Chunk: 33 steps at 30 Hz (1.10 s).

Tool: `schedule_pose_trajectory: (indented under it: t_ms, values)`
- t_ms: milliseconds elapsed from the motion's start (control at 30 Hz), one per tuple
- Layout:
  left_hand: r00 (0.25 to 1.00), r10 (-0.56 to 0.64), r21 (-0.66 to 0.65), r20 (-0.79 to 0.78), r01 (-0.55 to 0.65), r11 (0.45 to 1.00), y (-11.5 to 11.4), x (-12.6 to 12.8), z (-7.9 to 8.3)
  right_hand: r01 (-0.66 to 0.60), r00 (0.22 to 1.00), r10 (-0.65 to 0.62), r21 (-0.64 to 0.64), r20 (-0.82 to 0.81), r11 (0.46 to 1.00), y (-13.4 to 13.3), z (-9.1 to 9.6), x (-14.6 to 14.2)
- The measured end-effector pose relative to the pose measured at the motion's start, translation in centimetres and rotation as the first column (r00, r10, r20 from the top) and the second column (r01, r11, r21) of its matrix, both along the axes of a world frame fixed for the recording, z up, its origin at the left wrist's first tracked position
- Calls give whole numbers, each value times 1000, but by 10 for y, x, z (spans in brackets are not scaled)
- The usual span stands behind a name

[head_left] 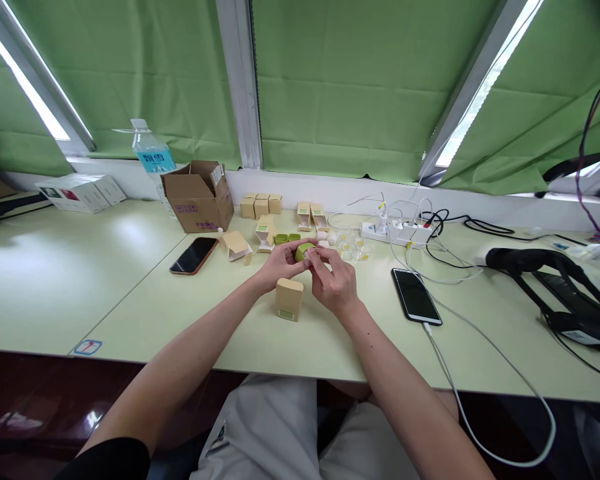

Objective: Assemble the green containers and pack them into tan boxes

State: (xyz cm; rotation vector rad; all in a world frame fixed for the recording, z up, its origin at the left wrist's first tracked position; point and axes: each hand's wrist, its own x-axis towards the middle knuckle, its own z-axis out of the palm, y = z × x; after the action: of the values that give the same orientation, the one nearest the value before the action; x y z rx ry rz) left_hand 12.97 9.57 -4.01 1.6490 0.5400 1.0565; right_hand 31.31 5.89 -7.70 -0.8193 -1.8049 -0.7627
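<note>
- Our left hand [281, 261] reaches just beyond the standing kraft box [289, 300], the forearm coming in from the left of this box.
- With its thumb and bent fingers, it holds a small green case [305, 251].
- Our right hand [336, 281] comes from the right of the kraft box; its fingers are bent, and the tips touch the case. Whether they grip it, or some pale piece at it, we cannot tell.
- The green case is raised beyond the kraft box, slightly to the right; it looks rounded and olive-green, and the fingers partly cover it.
- Farther beyond the kraft box, we see two small green containers [287, 238] lying side by side.
</note>
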Motion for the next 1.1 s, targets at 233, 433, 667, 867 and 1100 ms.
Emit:
schedule_pose_trajectory:
  t_ms: [233,433,667,867,1100]
  values:
    - [999,49,27,-1,-49,998,-5,5,1,-16,1000,16,27,-16,1000,1,-2,-1]
    - [997,53,33,54,-55,998,-7,6,1,-59,997,60,18,-40,998,3,-3,1]
    - [996,12,26,84,-14,1000,-5,5,-1,-97,994,99,45,-46,994,0,2,1]
    - [997,38,36,66,-40,999,-2,5,-5,-48,998,46,-37,-43,998,1,-2,1]
    - [996,63,97,67,-69,993,-6,8,-4,-70,997,69,-25,-40,997,3,-4,2]
